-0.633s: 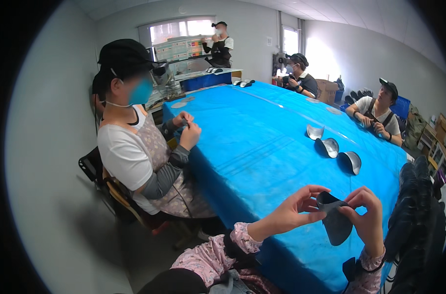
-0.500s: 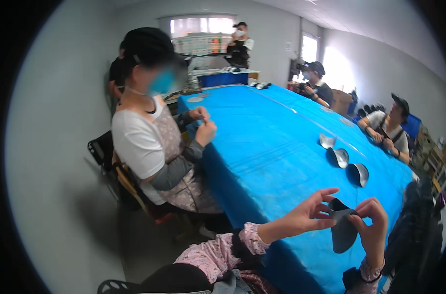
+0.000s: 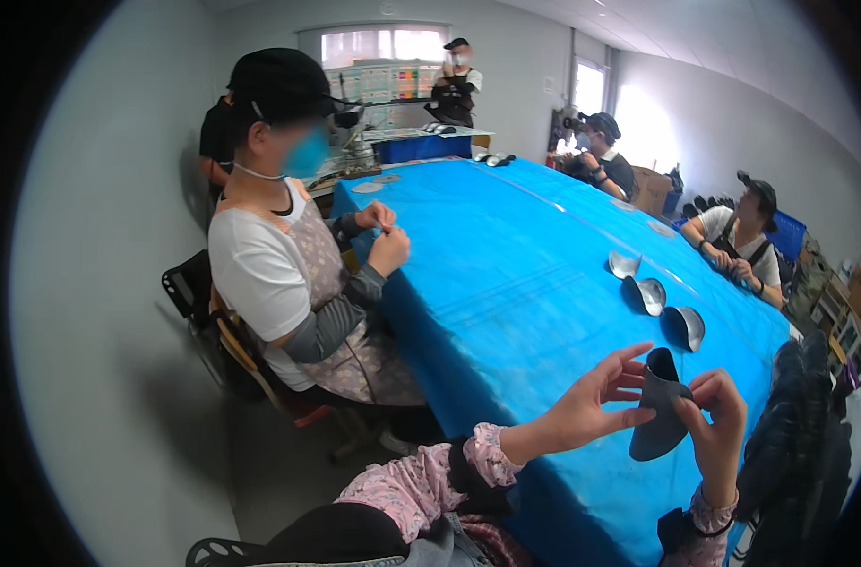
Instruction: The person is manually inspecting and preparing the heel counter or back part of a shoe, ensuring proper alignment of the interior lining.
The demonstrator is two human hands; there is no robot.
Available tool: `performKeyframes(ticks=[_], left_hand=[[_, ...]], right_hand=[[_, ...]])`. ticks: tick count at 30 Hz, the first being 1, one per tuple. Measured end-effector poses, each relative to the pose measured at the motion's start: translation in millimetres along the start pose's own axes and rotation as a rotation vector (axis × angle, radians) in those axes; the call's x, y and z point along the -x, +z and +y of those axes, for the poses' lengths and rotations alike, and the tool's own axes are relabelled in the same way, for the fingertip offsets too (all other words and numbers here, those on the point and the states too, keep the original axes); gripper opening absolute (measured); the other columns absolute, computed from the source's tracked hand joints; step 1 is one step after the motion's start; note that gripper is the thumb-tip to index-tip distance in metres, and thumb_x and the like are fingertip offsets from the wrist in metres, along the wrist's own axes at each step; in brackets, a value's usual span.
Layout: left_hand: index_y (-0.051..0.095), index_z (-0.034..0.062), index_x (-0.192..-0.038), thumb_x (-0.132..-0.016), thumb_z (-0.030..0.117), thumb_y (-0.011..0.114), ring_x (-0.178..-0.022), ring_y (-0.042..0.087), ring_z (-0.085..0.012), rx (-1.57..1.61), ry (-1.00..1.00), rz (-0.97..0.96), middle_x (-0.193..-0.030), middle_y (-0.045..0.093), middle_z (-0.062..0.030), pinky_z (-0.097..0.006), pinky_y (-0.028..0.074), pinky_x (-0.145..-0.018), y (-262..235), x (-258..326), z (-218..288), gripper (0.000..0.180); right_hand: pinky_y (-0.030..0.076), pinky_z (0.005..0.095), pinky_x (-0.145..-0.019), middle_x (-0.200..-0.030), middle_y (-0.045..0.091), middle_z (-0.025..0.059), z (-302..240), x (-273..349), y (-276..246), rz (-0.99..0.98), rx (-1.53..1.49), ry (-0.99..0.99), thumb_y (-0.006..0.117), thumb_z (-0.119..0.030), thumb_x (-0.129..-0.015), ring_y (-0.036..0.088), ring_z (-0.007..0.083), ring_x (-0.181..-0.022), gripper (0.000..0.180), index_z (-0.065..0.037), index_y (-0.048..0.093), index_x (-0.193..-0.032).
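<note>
Between my two hands, above the near end of the table, is a dark grey curved piece (image 3: 659, 433), bent like a cap brim, with its rolled end upward. From the left side, my left hand (image 3: 591, 404) pinches it, thumb on the near face and fingers behind. My right hand (image 3: 717, 413) grips its right edge between thumb and fingers. Beyond my hands three similar curved pieces lie in a slanting row: a pale one (image 3: 624, 266), a middle one (image 3: 650, 296) and a nearer one (image 3: 686, 329), with silvery hollow faces.
A blue sheet (image 3: 487, 283) covers the long table. At my left a seated person (image 3: 279, 246) holds something small. Two people sit along the right side and another stands at the far end. More curved pieces (image 3: 495, 160) lie far off. Dark stacked items (image 3: 799, 425) stand right.
Both my hands have raised the curved piece slightly and tilted it, so its rolled end points more upward. The view has shifted a little.
</note>
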State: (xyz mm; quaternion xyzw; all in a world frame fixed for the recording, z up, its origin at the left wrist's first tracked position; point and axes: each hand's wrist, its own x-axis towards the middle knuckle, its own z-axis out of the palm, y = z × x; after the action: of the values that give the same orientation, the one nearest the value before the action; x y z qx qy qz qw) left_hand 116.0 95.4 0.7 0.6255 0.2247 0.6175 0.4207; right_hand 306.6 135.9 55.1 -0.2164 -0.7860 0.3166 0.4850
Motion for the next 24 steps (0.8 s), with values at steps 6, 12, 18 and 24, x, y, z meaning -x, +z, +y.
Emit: performKeyframes(ticks=[6, 12, 18, 24], left_hand=[[0.024, 0.0070, -0.145, -0.083, 0.001, 0.068, -0.105, 0.057, -0.0140, 0.001, 0.005, -0.047, -0.111, 0.054, -0.0051, -0.032, 0.044, -0.098, 1.9, -10.0, 1.7, 0.076], [0.024, 0.0072, -0.145, -0.084, 0.002, 0.068, -0.107, 0.058, -0.0151, 0.037, -0.086, 0.045, -0.115, 0.055, -0.0078, -0.031, 0.046, -0.096, -1.7, -5.2, -1.1, 0.075], [0.027, 0.0041, -0.143, -0.082, -0.004, 0.067, -0.103, 0.060, -0.0154, 0.066, -0.140, 0.125, -0.113, 0.054, -0.0041, -0.028, 0.050, -0.086, -9.1, -2.2, -5.2, 0.073], [0.027, 0.0026, -0.143, -0.083, -0.003, 0.066, -0.104, 0.059, -0.0147, 0.097, -0.139, 0.111, -0.117, 0.054, -0.0079, -0.025, 0.048, -0.085, 2.6, -13.8, -5.8, 0.071]], right_hand=[[0.045, 0.0227, -0.067, -0.088, 0.058, 0.0057, -0.8, 1.5, -23.1, -0.039, 0.040, 0.030, 0.076, -0.005, -0.073, 0.056, 0.0104, -0.076, 0.022, 0.000, 0.056, -0.081], [0.046, 0.0347, -0.085, -0.109, 0.063, 0.0099, -6.5, 2.0, -15.8, -0.019, 0.081, -0.002, 0.082, -0.020, -0.065, 0.060, 0.0209, -0.099, 0.054, -0.003, 0.060, -0.112], [0.049, 0.0306, -0.072, -0.093, 0.064, 0.0098, 12.6, -7.2, 0.0, 0.001, 0.164, -0.152, 0.078, -0.004, -0.071, 0.063, 0.0217, -0.084, 0.018, 0.000, 0.064, -0.082], [0.050, 0.0316, -0.071, -0.092, 0.065, 0.0077, 22.9, -4.0, -11.4, 0.046, 0.197, -0.134, 0.079, -0.009, -0.070, 0.063, 0.0218, -0.083, 0.016, -0.003, 0.067, -0.079]])
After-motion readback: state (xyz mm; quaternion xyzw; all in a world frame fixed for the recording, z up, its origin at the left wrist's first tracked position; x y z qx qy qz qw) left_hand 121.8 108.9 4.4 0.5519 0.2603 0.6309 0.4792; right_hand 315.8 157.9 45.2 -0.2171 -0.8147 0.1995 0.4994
